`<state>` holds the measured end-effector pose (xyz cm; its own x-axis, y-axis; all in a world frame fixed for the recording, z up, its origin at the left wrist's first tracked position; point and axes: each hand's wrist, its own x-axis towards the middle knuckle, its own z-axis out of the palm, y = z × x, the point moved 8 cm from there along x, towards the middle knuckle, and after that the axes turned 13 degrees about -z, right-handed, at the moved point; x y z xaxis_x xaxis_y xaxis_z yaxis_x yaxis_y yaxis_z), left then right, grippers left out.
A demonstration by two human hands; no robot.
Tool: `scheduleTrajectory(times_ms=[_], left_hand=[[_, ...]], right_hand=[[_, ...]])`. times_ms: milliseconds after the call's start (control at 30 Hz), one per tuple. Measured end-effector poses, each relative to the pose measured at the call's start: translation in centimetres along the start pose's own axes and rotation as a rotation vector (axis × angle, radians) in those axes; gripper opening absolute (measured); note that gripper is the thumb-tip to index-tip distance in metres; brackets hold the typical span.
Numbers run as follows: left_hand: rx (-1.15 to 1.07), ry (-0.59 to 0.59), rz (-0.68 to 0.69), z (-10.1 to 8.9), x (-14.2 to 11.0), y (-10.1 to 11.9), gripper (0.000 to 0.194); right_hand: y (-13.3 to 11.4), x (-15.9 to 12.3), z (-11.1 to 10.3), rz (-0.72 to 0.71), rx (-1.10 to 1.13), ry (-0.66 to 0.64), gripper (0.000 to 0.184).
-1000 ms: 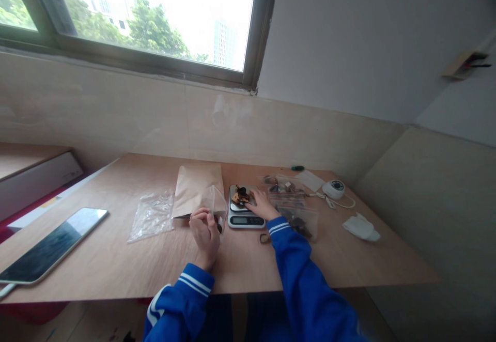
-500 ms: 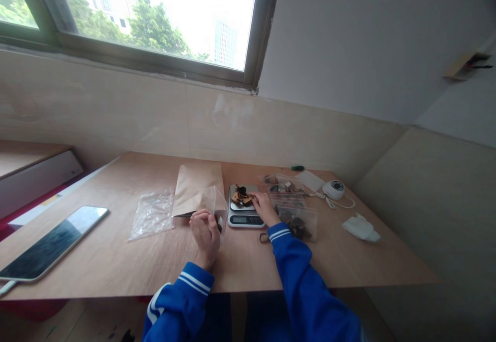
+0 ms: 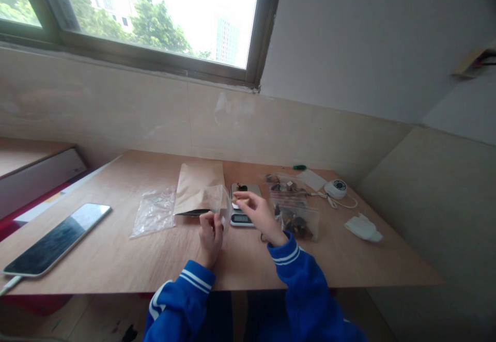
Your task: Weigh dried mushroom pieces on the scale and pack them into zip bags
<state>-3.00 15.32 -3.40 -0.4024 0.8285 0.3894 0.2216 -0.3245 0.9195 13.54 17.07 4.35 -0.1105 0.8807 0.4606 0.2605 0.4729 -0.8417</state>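
My left hand (image 3: pixel 211 232) is closed on a clear plastic bag (image 3: pixel 225 202), holding it upright just left of a small digital kitchen scale (image 3: pixel 241 220). Above the scale's front, my right hand (image 3: pixel 258 212) pinches a light brown dried piece (image 3: pixel 241 201), too small to name surely, close to the bag's opening. Dark dried pieces (image 3: pixel 242 187) lie on the scale's metal plate, partly hidden behind the right hand. A brown paper bag (image 3: pixel 197 184) lies behind my left hand.
Zip bags of dark dried pieces (image 3: pixel 298 227) lie right of the scale. Beyond are a white dome camera (image 3: pixel 335 189) with a cable, a crumpled white tissue (image 3: pixel 363 228) and a green item (image 3: pixel 299 167). Leftward lie an empty plastic bag (image 3: pixel 154 212) and a phone (image 3: pixel 58 241).
My right hand has lifted a brown piece off the scale plate and moved left toward the plastic bag. My left hand has shifted slightly right with the bag, which stands more open.
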Motion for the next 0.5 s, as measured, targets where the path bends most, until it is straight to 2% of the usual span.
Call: scheduleTrajectory(times_ms=[100, 200, 267, 367, 433, 500], left_hand=[[-0.020, -0.013, -0.044, 0.2, -0.1, -1.3, 0.019], [-0.019, -0.027, -0.054, 0.3, -0.2, -1.7, 0.017], [0.017, -0.012, 0.024, 0.1, -0.2, -0.9, 0.016], [0.147, 0.084, 0.246, -0.5, -0.6, 1.5, 0.014], [0.201, 0.116, 0.354, -0.6, -0.8, 2.7, 0.011], [0.165, 0.088, 0.389, -0.4, -0.8, 3.2, 0.006]], right_hand=[[-0.4, -1.1, 2.8, 0.111, 0.125, -0.083, 0.032], [-0.5, -1.5, 3.1, 0.126, 0.009, -0.006, 0.027], [-0.5, -1.4, 2.9, 0.107, -0.155, 0.029, 0.021], [-0.2, -1.1, 3.4, 0.058, -0.346, 0.056, 0.021], [0.2, -0.8, 3.9, 0.017, -0.381, 0.103, 0.027], [0.4, -0.8, 4.5, -0.010, -0.339, 0.139, 0.034]])
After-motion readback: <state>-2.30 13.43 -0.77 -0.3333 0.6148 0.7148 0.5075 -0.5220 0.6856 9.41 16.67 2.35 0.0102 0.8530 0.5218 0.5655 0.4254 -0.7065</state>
